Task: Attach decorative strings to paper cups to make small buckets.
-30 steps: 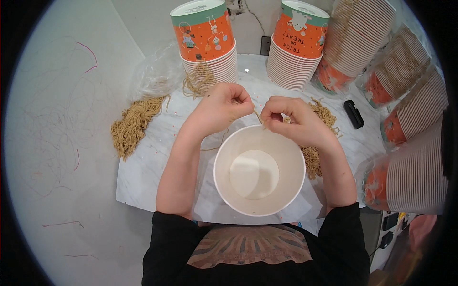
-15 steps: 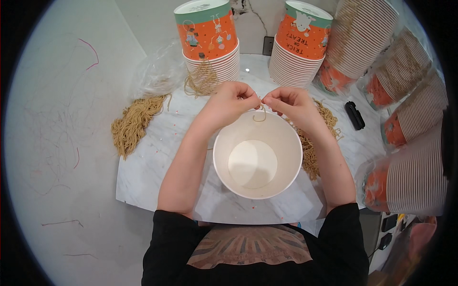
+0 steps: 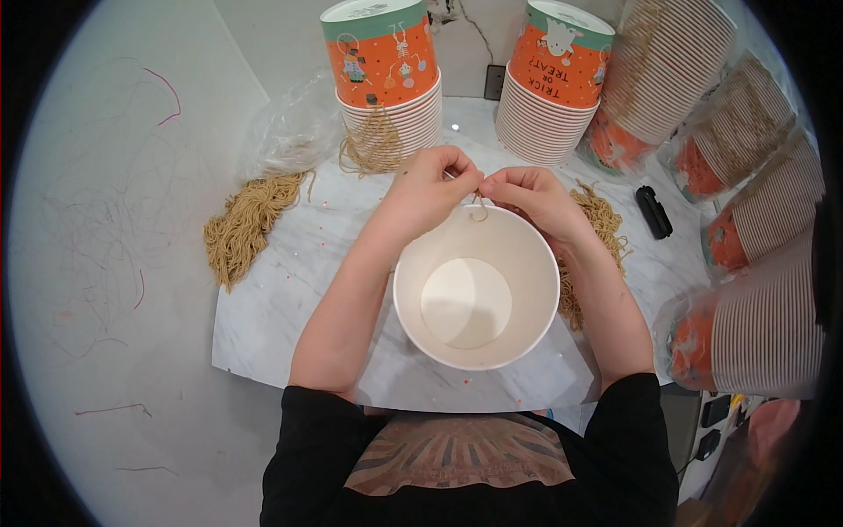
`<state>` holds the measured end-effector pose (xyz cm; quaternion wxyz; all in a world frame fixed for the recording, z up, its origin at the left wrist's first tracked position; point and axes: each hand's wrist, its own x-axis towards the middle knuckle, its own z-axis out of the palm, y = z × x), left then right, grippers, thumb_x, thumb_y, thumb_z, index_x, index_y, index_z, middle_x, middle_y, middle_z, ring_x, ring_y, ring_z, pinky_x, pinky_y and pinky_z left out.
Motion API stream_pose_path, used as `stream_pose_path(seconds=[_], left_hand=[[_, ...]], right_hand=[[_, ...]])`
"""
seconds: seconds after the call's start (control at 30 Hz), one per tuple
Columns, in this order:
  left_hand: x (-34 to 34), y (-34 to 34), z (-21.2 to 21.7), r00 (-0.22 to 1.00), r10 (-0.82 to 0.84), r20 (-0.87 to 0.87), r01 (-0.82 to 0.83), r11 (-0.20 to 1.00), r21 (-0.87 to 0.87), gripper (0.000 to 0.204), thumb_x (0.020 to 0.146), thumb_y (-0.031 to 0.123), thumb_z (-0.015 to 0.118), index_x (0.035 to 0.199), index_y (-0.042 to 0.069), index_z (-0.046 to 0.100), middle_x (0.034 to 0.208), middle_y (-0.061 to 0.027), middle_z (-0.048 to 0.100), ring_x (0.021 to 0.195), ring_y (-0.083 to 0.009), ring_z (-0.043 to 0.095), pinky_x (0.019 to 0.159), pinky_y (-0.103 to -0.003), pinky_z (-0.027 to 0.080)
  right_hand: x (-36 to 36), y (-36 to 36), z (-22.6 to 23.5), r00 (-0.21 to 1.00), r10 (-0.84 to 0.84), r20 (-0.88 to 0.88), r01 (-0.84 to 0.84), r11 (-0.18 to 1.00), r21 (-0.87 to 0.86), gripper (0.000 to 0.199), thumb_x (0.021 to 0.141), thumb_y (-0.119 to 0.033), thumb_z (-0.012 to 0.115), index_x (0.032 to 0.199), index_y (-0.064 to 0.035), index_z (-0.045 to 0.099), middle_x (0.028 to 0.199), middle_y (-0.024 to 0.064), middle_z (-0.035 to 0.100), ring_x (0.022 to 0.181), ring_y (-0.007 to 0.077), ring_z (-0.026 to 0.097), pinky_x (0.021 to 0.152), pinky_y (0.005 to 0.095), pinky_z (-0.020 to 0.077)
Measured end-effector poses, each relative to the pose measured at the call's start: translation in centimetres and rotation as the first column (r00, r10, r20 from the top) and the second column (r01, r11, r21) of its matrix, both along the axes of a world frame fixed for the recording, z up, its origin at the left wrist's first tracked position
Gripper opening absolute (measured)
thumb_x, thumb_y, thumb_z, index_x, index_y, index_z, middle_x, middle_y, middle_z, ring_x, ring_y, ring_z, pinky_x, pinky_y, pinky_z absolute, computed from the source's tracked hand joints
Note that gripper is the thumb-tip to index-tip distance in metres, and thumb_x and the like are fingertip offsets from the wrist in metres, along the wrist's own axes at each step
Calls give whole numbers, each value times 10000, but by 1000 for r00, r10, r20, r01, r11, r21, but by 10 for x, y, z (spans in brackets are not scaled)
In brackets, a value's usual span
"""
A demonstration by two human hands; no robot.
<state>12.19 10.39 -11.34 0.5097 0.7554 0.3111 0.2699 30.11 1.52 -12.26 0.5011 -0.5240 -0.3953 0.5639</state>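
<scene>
A round white paper tub (image 3: 475, 285) stands open-mouthed on the pale marbled desk (image 3: 281, 325), directly in front of the person, and serves as the landmark here. Both hands meet at the tub's far rim: the left hand (image 3: 428, 186) and the right hand (image 3: 525, 191) each have the fingers pinched nearly closed on a thin tan cord (image 3: 477, 207), which curls in a small loop just over the rim; it seems to pass through the tub wall, though the strand is too fine to be sure. To the right of the tub, partly under the right forearm, lies a loose heap of tan cords (image 3: 601, 230). A larger bundle of the same tan cords (image 3: 241, 227) lies well to the tub's left, near a crumpled clear plastic bag (image 3: 294, 132). Beyond the tub rise two stacks of orange-and-teal printed paper tubs, one to the far left (image 3: 386, 75) and one to the far right (image 3: 551, 83). Further right of the tub lie sleeves of stacked tubs wrapped in clear plastic (image 3: 760, 325), and a small black oblong object (image 3: 653, 212) rests on the desk between them and the tub.
</scene>
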Motion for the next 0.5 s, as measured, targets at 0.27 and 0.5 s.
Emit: stream_pose_path(seconds=[0.27, 0.5], left_hand=[[4, -6, -1, 999, 12, 38, -11, 999, -32, 139, 946, 156, 649, 955, 19, 666, 857, 29, 642, 713, -45, 541, 643, -221, 450], [-14, 4, 11, 991, -116, -64, 112, 992, -65, 148, 943, 174, 688, 972, 29, 677, 863, 35, 635, 779, -45, 548, 694, -225, 452]], right_hand=[[8, 4, -5, 961, 11, -278, -32, 997, -72, 117, 903, -141, 759, 947, -34, 740, 681, -35, 587, 553, 54, 532, 492, 224, 458], [12, 6, -10, 954, 41, -296, -61, 996, -58, 77, 917, -140, 741, 920, -73, 703, 731, -38, 600, 624, 38, 549, 543, 201, 470]])
